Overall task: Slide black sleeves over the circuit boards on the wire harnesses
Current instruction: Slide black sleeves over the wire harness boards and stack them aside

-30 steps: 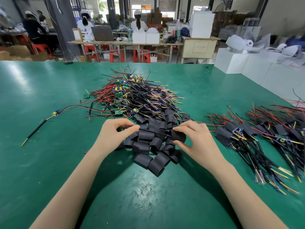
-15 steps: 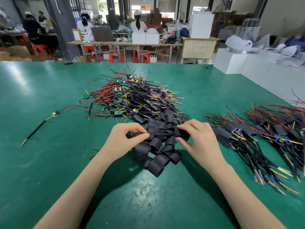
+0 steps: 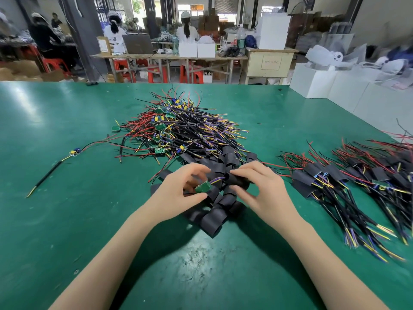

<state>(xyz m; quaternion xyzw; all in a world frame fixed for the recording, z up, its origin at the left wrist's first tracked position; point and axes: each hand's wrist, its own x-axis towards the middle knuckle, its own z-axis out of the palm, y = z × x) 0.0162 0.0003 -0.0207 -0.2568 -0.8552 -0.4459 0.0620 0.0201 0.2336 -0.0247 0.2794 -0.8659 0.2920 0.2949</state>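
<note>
While the person leans over a green table (image 3: 67, 220), both bare hands meet near its middle, above a loose heap of black sleeves (image 3: 214, 218). Their left hand (image 3: 178, 193) pinches a small green circuit board (image 3: 203, 187) between thumb and fingers, the board tilted with its flat face up. Short purple and yellow wires run from the board's right end into the mouth of one black sleeve (image 3: 238, 180), which the right hand (image 3: 263, 189) grips with curled fingers and thumb. The board sits just beside the sleeve's opening and is wholly uncovered.

Behind the hands lies a large tangled pile of bare harnesses (image 3: 185, 133), red, black, yellow and purple wires with small green boards showing among them. One single harness (image 3: 73, 153) lies apart on the left side of the table, its black cable stretching toward the near left edge. On the right, well apart from the hands, two bunches of sleeved harnesses (image 3: 348, 189) lie with their boards covered in black and their wire ends fanned toward the near edge.

White boxes (image 3: 312, 79) stand past the table's far right corner. Farther back, people in caps (image 3: 186, 30) sit at workbenches with red stools beneath.
</note>
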